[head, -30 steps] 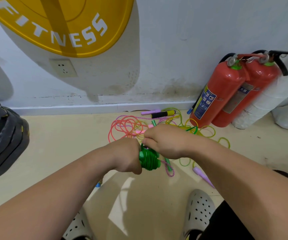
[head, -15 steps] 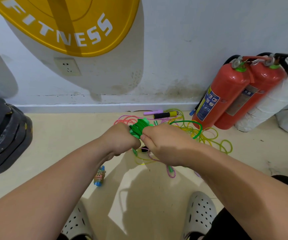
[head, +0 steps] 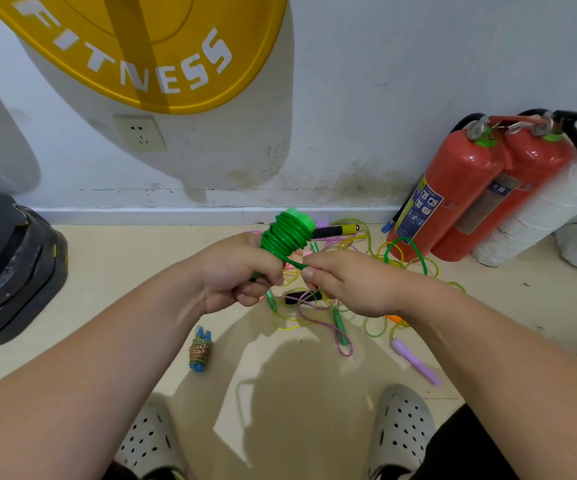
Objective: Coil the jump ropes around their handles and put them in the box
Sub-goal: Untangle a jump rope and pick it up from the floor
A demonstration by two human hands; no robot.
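Winding a green jump rope (head: 285,233) around its handles, a person crouches over a pale floor (head: 113,271), seen from their own head. The left hand (head: 235,275) is curled tight round the lower ends of the handles, and the fat green coil stands out of the fist toward 1 o'clock. The right hand (head: 345,287), at 4 o'clock of the coil, pinches the free strand between thumb and fingertip, with the strand drawn taut to the coil's base. Compared with a second ago, the bundle is higher and upright rather than low and sideways between the fists. The right hand now sits below and to the right of it, which looks like one more turn being pulled snug. Only a short loose tail (head: 399,239) is left, arching at 3 o'clock toward two red fire extinguishers (head: 453,195). This rope seems nearly wound, with a few turns and a tuck probably remaining. A tangle of other ropes (head: 314,306) lies unwound on the floor beneath the hands, and one small blue-handled bundle (head: 199,349) lies coiled at 7 o'clock of them. The box is out of view, so whether anything is packed cannot be told.
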